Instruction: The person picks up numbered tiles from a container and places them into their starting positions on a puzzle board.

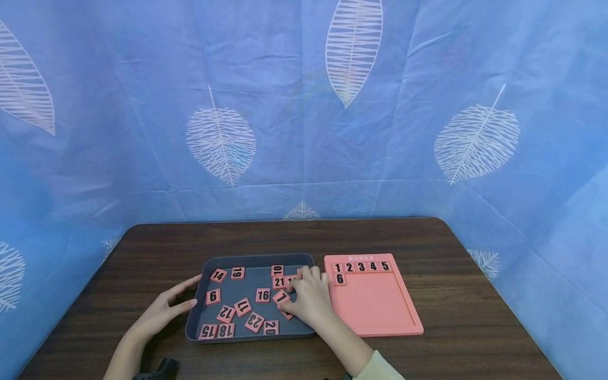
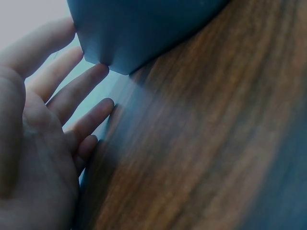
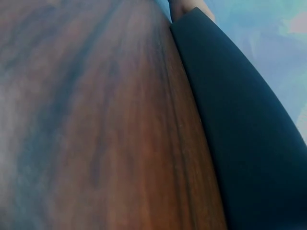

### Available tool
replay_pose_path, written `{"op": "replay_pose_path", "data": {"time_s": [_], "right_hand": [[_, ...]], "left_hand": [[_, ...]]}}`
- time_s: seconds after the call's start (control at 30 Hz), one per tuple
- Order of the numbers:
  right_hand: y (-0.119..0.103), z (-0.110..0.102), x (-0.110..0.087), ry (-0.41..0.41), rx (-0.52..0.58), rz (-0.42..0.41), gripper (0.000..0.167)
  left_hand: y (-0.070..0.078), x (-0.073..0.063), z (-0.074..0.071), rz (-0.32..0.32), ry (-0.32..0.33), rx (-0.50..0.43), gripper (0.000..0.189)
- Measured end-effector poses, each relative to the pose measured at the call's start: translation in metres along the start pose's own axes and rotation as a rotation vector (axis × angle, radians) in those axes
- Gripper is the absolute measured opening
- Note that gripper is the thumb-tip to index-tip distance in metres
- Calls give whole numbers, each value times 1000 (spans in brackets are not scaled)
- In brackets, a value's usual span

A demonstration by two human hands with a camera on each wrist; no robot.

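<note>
A dark grey tray [image 1: 247, 339] on the table holds several pink number tiles, among them 16 [image 1: 263, 295], 6 [image 1: 213, 296] and 23 [image 1: 254, 322]. Over its right end, my right hand [image 1: 311, 295] pinches the tile marked 7 [image 1: 281, 297] between thumb and index finger; the hand covers some tiles there. My left hand [image 1: 161, 311] has its fingers extended, with fingertips against the tray's left wall; the left wrist view shows them by the tray's corner [image 2: 139, 33]. Right of the tray lies a pink board [image 1: 372, 309] with tiles 1 to 5 in its top row and a 6 below the 1.
The dark wooden table [image 1: 456, 316] extends around the tray and board. Behind it hangs a blue cloth [image 1: 285, 142] with white leaf prints. In the right wrist view, the tray's dark outer wall [image 3: 230, 110] fills the right side.
</note>
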State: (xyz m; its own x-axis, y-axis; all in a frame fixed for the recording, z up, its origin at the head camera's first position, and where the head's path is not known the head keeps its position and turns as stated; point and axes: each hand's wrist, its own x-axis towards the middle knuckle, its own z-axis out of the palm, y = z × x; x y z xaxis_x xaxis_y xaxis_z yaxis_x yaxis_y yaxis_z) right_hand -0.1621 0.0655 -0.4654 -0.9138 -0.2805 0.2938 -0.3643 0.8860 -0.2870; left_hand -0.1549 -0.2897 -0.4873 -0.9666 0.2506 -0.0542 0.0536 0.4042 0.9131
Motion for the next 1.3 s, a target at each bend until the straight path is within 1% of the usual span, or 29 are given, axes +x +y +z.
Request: {"op": "replay_pose_path", "data": {"time_s": [0.17,0.37,0.43,0.6,0.87,1.03,1.17,1.3], "right_hand": [[-1,0,0,-19,7,-7,30],[0,0,0,-37,17,3,26],[0,1,0,-38,18,-1,25],[2,2,0,-31,15,-17,26],[5,-1,0,-2,25,-55,26],[8,-7,2,5,36,-100,21],[13,-14,4,8,37,-167,21],[20,-22,4,20,62,-248,22]], "left_hand": [[0,-1,-1,4,-15,-30,61],[-3,-2,0,22,-20,-24,60],[-4,-2,0,9,-12,-23,60],[-2,0,0,-6,-8,-17,61],[0,1,0,-8,-11,-23,61],[1,0,0,2,-12,-23,60],[1,0,0,11,-10,-23,60],[1,-2,1,13,-9,-27,60]]}}
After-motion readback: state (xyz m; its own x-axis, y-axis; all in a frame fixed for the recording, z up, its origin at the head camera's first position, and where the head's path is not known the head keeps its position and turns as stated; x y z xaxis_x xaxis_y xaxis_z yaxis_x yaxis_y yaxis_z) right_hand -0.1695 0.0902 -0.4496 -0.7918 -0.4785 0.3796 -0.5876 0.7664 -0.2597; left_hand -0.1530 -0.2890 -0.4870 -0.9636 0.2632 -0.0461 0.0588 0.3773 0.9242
